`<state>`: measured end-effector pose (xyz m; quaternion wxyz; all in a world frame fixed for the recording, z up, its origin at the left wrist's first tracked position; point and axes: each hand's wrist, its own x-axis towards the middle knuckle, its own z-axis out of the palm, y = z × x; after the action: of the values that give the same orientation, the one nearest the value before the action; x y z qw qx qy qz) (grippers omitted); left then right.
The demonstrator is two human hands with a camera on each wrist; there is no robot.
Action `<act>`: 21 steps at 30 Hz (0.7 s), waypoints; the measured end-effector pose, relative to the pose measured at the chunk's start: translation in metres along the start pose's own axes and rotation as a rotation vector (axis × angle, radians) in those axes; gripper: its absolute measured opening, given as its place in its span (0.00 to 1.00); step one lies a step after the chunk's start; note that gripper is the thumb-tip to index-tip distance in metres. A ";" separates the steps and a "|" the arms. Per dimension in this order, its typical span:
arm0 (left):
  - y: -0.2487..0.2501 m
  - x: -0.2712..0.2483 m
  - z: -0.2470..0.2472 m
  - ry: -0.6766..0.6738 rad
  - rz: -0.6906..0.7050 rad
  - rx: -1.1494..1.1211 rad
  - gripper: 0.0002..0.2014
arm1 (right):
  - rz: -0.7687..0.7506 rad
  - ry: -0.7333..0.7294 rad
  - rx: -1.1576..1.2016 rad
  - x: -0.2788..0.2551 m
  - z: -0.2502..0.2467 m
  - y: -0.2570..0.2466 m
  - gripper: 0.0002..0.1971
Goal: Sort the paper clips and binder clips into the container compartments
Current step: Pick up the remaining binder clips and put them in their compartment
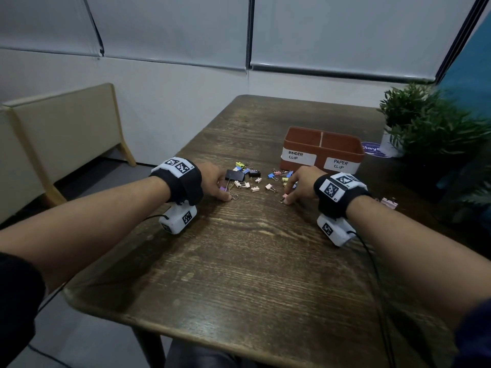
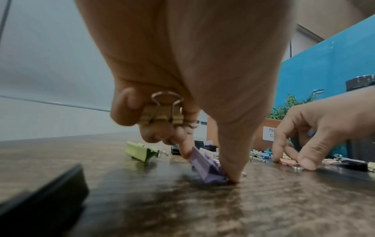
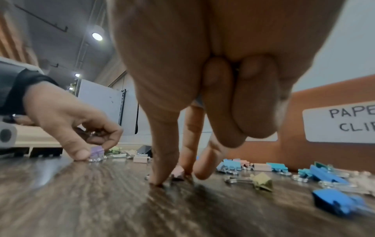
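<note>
My left hand [image 1: 216, 183] pinches a purple binder clip [image 2: 205, 169] on the table between thumb and forefinger; its curled fingers also hold a tan binder clip [image 2: 161, 114]. My right hand [image 1: 300, 184] pinches a small pink binder clip [image 1: 285, 197] [image 3: 178, 174] that lies on the wood. Between the hands lies a scatter of coloured binder clips [image 1: 252, 179], with a large black binder clip [image 1: 235, 175] among them. The orange container [image 1: 322, 150] stands behind, with the labels BINDER CLIP on the left compartment and PAPER CLIP on the right; both look empty.
A potted plant [image 1: 425, 123] stands at the table's right edge behind the container. A pink clip [image 1: 389, 203] lies apart, right of my right wrist. Bare wood [image 1: 239, 261] runs toward me. A beige bench [image 1: 61, 134] stands off to the left.
</note>
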<state>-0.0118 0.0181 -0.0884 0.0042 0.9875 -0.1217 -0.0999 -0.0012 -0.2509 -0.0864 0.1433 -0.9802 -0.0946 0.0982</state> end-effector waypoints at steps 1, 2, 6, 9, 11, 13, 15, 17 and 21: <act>0.001 -0.002 0.000 0.001 0.001 -0.016 0.23 | 0.001 -0.001 0.007 0.000 0.000 -0.001 0.12; 0.002 -0.003 -0.001 0.005 0.003 -0.033 0.24 | -0.002 -0.011 0.011 0.002 0.000 -0.002 0.11; 0.002 -0.004 0.001 -0.024 0.005 -0.073 0.18 | -0.051 -0.076 0.169 -0.002 -0.002 -0.005 0.07; 0.000 -0.004 0.002 -0.001 0.033 -0.153 0.13 | -0.031 -0.050 0.365 0.001 -0.006 -0.010 0.12; -0.003 -0.010 -0.006 0.042 0.036 -0.292 0.12 | -0.007 -0.023 0.479 0.009 -0.007 -0.013 0.15; -0.009 -0.017 -0.014 0.086 0.021 -0.438 0.11 | 0.031 0.021 0.516 0.015 -0.007 -0.016 0.16; -0.021 -0.024 -0.019 0.088 0.022 -0.568 0.08 | 0.051 0.029 0.546 0.017 -0.007 -0.020 0.14; -0.036 -0.035 -0.022 0.051 0.040 -0.640 0.09 | 0.087 -0.009 0.586 0.022 -0.008 -0.024 0.15; -0.054 -0.061 -0.024 -0.027 0.099 -0.418 0.08 | 0.119 -0.100 0.447 0.028 -0.013 -0.033 0.17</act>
<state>-0.0521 0.0845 -0.0551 0.2123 0.9565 -0.1468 -0.1357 0.0231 -0.2175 -0.0687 0.3460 -0.9219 -0.0197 0.1732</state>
